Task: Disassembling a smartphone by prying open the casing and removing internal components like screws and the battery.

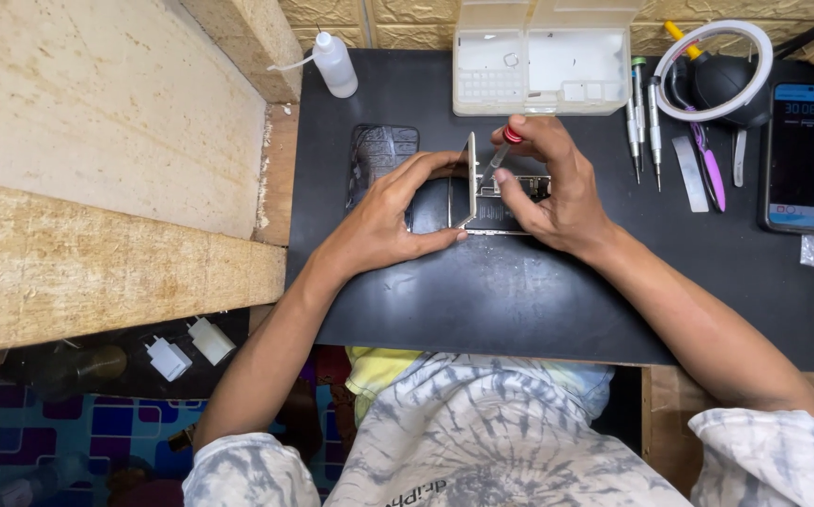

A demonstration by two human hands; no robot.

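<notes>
Propping the phone's screen (470,178) upright, left hand (383,221) steadies it; right hand (557,188) pinches a screwdriver (501,152) into the opened phone (510,202). Next likely needs careful turning.

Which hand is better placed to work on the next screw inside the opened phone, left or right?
Right, probably. The right hand already holds the red-capped screwdriver, tip down over the opened phone. The left hand is occupied propping the lifted screen upright.

Lit blue-and-black phone screen (808,156) at the mat's (519,310) right edge
</notes>
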